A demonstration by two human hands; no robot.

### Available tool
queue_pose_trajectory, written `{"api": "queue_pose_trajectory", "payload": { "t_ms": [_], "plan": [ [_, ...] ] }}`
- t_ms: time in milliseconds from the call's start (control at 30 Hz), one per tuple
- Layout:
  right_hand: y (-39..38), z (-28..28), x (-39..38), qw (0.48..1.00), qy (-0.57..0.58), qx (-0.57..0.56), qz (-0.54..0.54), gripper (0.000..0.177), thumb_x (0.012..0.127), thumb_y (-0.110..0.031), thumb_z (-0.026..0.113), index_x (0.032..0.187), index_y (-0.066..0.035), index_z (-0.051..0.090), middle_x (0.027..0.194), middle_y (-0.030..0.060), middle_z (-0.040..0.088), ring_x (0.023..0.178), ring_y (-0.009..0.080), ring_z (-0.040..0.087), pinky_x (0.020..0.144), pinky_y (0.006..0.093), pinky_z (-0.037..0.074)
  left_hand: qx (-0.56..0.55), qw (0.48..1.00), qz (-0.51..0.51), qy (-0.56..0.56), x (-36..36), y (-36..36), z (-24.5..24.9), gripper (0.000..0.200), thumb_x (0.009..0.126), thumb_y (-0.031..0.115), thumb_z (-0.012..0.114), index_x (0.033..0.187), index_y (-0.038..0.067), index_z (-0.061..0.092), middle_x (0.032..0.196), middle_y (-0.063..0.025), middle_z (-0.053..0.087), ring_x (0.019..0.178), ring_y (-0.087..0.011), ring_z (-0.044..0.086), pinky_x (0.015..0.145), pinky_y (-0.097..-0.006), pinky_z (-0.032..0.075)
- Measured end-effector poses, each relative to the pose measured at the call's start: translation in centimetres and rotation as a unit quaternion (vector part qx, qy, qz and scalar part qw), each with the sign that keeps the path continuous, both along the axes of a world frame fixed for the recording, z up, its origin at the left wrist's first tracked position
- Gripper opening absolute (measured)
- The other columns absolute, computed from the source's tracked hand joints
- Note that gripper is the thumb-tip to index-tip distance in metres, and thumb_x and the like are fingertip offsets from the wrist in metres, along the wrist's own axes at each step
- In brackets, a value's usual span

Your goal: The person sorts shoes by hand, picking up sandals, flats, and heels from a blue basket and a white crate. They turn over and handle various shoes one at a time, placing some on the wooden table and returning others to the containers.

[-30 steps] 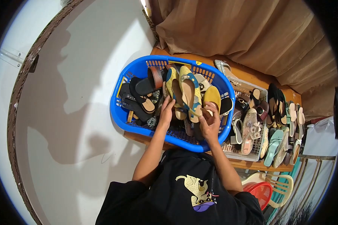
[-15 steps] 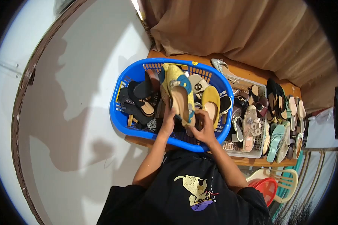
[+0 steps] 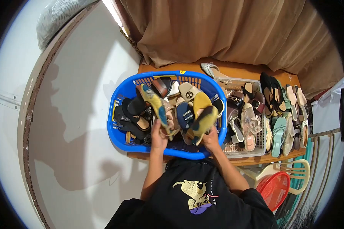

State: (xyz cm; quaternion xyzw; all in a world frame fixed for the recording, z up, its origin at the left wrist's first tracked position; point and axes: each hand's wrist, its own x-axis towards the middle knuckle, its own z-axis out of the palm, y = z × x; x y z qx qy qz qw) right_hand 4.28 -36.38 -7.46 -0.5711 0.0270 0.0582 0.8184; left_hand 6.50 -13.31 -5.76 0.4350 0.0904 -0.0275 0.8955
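In my left hand [image 3: 159, 138] is a yellow and blue patterned flat shoe [image 3: 156, 104], gripped near one end and tilted with its toe up and away. My right hand [image 3: 211, 139] grips a matching flat shoe [image 3: 207, 121], turned partly on its side. Both shoes are held over a blue plastic laundry basket [image 3: 179, 153] full of footwear. Between them lies a navy sandal [image 3: 182, 111]. Behind the right shoe a mustard flat shoe [image 3: 202, 100] is partly covered. Black sandals [image 3: 135, 107] fill the left of the basket.
A clear plastic crate [image 3: 260, 147] of shoes stands right of the basket on the wooden table [image 3: 233, 68]. Beyond it are rows of sandals, including mint slides [image 3: 279, 131]. A cream chair [image 3: 300, 175] with a red basin [image 3: 275, 187] is at lower right. Brown curtain [image 3: 218, 30] hangs behind.
The two yellow and blue shoes, held together before, are now apart, one in each hand. My right hand has turned its shoe over to the right. The camera view has shifted slightly.
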Motion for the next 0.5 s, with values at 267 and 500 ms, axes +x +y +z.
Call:
{"api": "queue_pose_trajectory", "payload": {
  "t_ms": [267,500],
  "plan": [
    [-3.0,9.0,1.8,0.812,-0.337,-0.436,-0.194,0.027,0.063,0.005,0.078,0.084,-0.007,0.068,0.129,0.0131,0.062,0.138,0.0413,0.05,0.109,0.0505,0.044,-0.163,0.954,-0.252,-0.012,0.0,2.3,7.2,0.07,0.096,0.041,0.066,0.142,-0.008,0.047,0.129,-0.0261,0.058,0.097,-0.026,0.064,0.08,-0.0379,0.058],
    [-3.4,10.7,4.0,0.797,-0.375,-0.431,-0.196,0.021,0.066,0.001,0.084,0.079,-0.006,0.07,0.129,0.0127,0.06,0.136,0.0417,0.052,0.107,0.0523,0.047,-0.074,0.969,-0.235,0.019,-2.6,-3.2,3.2,0.065,0.099,0.044,0.066,0.144,0.001,0.051,0.133,-0.0129,0.065,0.115,-0.0222,0.066,0.097,-0.0364,0.057]
  ]
}}
